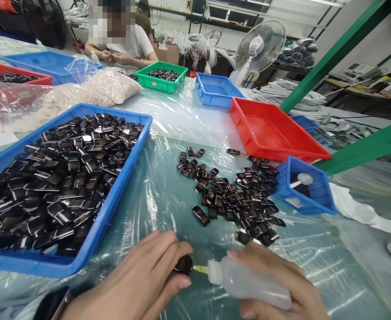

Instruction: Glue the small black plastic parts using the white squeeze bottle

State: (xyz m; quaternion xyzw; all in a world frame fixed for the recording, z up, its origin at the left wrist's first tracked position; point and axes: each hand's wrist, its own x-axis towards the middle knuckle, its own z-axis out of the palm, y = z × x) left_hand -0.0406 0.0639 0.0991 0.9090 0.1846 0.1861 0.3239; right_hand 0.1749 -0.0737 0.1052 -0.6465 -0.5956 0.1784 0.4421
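Observation:
Between the thumb and fingers of my left hand [145, 275] is a small glossy black plastic part [184, 265], partly hidden by the fingers. My right hand [282, 280] is wrapped round a translucent squeeze bottle [249, 282], tipped on its side. The bottle's yellowish nozzle [200, 269] points left, its tip at or very near the black part; contact cannot be made out. Just beyond both hands, a loose pile of similar black parts [229, 195] is spread on the plastic-covered table [162, 195].
On the left stands a blue tray [115, 209] heaped with black parts. A small blue bin [305, 200] holding a white spoon, a red tray [275, 133], another blue tray [218, 86] and a green tray [162, 84] stand beyond. A person [125, 49] sits across the table.

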